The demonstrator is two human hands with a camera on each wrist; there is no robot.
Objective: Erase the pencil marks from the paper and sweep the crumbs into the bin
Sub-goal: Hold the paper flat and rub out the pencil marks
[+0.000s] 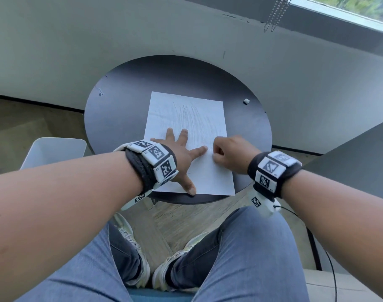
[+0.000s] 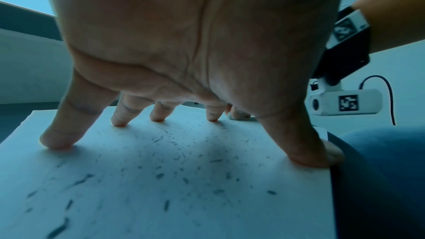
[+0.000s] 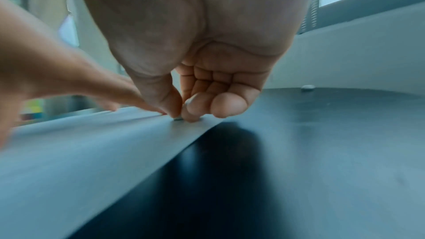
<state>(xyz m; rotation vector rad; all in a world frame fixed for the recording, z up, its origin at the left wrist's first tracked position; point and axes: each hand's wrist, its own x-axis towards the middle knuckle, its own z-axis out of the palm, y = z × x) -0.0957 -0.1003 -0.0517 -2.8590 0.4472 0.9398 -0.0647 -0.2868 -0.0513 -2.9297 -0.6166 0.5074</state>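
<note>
A white sheet of paper (image 1: 186,118) with faint pencil strokes lies on the round dark table (image 1: 121,110). My left hand (image 1: 179,149) lies spread flat on the sheet's near half, fingertips (image 2: 55,141) pressing it down. Dark eraser crumbs (image 2: 161,175) are scattered over the paper under that palm. My right hand (image 1: 225,153) is curled, thumb and fingers pinching a small eraser (image 3: 178,118) against the paper near its right edge, next to my left index finger. A white bin (image 1: 53,151) stands on the floor left of the table.
A second small white eraser piece (image 1: 246,101) lies on the table at the far right, also visible as a pale lump (image 3: 307,87). A grey wall and window ledge run behind the table. My knees in jeans are below the table's near edge.
</note>
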